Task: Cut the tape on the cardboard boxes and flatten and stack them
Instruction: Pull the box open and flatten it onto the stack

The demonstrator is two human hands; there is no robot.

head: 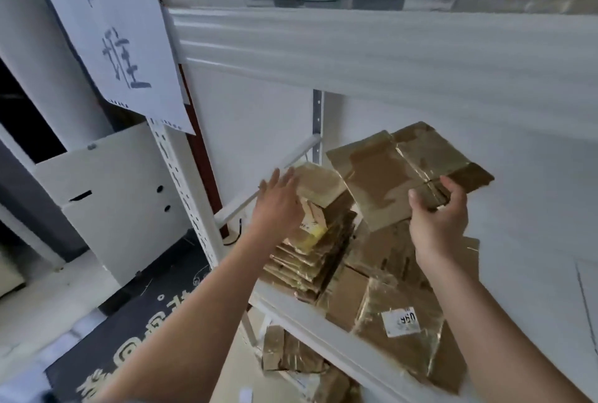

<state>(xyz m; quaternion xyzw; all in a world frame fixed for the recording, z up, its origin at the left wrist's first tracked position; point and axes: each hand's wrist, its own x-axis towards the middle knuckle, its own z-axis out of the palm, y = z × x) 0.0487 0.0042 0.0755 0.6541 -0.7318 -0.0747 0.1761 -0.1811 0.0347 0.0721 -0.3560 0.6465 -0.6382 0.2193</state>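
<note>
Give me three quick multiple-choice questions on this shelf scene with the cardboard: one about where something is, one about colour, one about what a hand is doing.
1. Where is the stack of flattened boxes?
A. on the white shelf
B. on the floor mat
C. on the top shelf

2. What colour is the label on the cardboard at lower right?
A. red
B. white
C. blue

3. What is the right hand doing?
A. hanging idle
B. pressing the wall
C. gripping a flattened box

Answers: 1 A, the stack sits on the shelf board. 2 B, the label is white with dark print. 3 C, its fingers curl round the cardboard's edge.
</note>
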